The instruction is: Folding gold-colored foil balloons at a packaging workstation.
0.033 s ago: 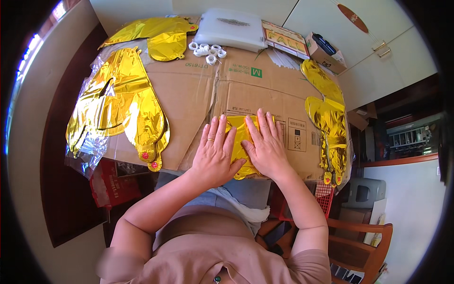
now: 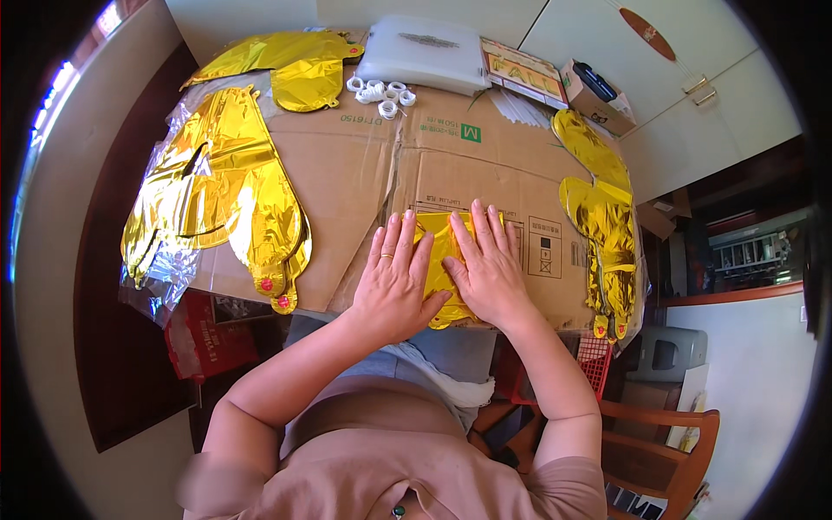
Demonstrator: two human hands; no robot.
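Note:
Both of my hands lie flat on a folded gold foil balloon point(image 2: 438, 260) near the front edge of the cardboard-covered table point(image 2: 342, 191). My left hand point(image 2: 390, 286) covers its left side, fingers stretched out, a ring on one finger. Opposite it, my right hand point(image 2: 488, 273) presses down with fingers straight and slightly spread. Gold foil shows between the two hands and below the thumbs; the rest is hidden beneath the palms. Neither hand grips anything.
Flat gold foil balloons lie at the left point(image 2: 204, 191), at the back left point(image 2: 308, 78) and along the right edge point(image 2: 607, 212). White ribbon rolls point(image 2: 387, 97), a translucent plastic case point(image 2: 422, 56) and a small box point(image 2: 598, 94) stand at the back. A wooden chair point(image 2: 685, 425) is at lower right.

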